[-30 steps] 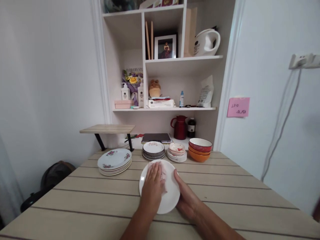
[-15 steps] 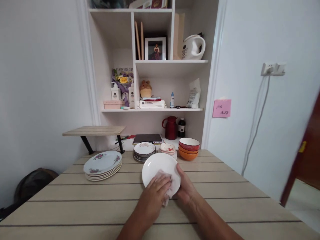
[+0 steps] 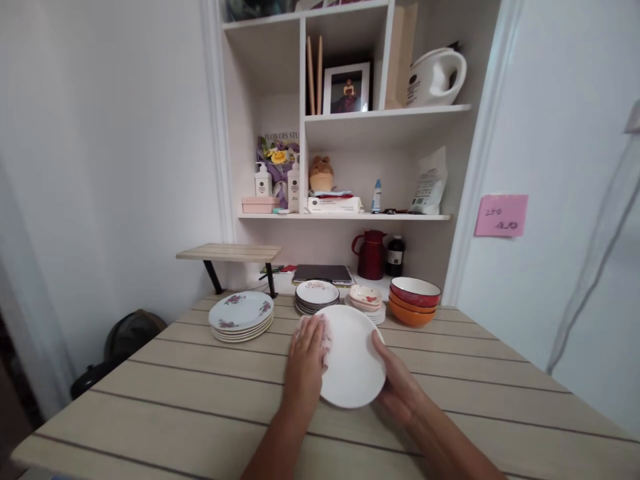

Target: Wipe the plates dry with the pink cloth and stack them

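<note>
A plain white plate [image 3: 355,360] is held tilted above the wooden table. My right hand [image 3: 397,380] grips its right rim, thumb on the face and fingers behind. Against the plate's upper left part my left hand [image 3: 306,353] presses a pale pinkish cloth [image 3: 326,330], fingers laid over it. Part of the cloth is hidden under the hand. Behind the plate stand a stack of dark-rimmed plates [image 3: 317,293] and a stack of small pinkish dishes [image 3: 365,297].
Flower-patterned plates [image 3: 241,313] are stacked at the left of the table [image 3: 200,393], near a small raised shelf [image 3: 230,252]. Red and orange bowls [image 3: 414,303] stand stacked at the right. A red jug [image 3: 371,257] and a dark bottle [image 3: 395,257] are behind.
My left hand and the cloth have shifted from the plate's lower middle to its upper left edge. My right hand keeps its grip. The camera view has turned left.
</note>
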{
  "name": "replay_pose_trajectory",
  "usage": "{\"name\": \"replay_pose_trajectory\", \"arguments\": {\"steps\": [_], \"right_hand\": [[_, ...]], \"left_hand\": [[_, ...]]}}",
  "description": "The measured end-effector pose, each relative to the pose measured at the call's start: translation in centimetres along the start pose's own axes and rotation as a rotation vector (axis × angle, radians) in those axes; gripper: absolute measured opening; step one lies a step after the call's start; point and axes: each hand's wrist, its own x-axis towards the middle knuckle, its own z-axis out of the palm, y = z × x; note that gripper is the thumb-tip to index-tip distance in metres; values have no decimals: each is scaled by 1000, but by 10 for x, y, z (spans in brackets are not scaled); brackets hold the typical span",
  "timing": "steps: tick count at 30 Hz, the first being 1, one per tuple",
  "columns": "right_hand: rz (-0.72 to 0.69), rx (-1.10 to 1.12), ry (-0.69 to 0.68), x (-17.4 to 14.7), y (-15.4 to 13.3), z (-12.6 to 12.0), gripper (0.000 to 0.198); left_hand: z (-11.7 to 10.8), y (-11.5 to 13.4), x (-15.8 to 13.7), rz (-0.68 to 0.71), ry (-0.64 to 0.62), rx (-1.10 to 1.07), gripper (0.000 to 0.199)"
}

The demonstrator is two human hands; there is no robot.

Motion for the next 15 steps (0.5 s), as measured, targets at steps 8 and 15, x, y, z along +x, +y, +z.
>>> {"name": "replay_pose_trajectory", "arguments": {"steps": [8, 15], "right_hand": [[-1, -66, 81, -8, 8, 12, 72], [-137, 29, 174, -4, 0, 12, 70]], "left_hand": [[-10, -8, 3, -527, 116, -528, 52], [-7, 1, 7, -768, 138, -969, 47]]}}
